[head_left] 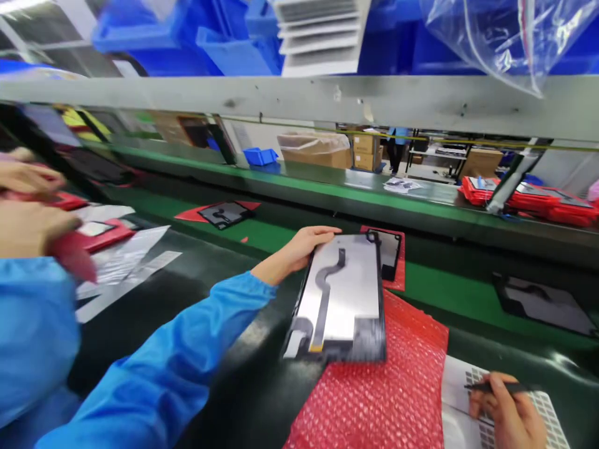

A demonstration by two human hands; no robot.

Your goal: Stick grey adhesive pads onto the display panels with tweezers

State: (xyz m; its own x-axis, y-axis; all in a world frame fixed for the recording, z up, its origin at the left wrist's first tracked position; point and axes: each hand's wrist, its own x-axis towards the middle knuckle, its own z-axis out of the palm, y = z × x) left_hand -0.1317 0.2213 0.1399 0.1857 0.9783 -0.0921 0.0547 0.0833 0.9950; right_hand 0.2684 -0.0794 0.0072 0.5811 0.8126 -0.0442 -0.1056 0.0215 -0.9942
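My left hand (306,246), in a blue sleeve, grips the top left edge of a screen panel (360,280) with a silver back and a grey ribbon cable. The panel is tilted above a red bubble-wrap bag (374,399) on the dark bench. At the lower right my right hand (510,408) pinches a thin black tool (500,387) over a white sheet with a printed grid (547,415). The tool's tip points left.
A green conveyor (290,240) crosses behind the bench, carrying several panels, some on red bags. At the left are another person's hands (32,218) and plastic sleeves (131,255). A metal shelf (299,96) with blue bins spans overhead.
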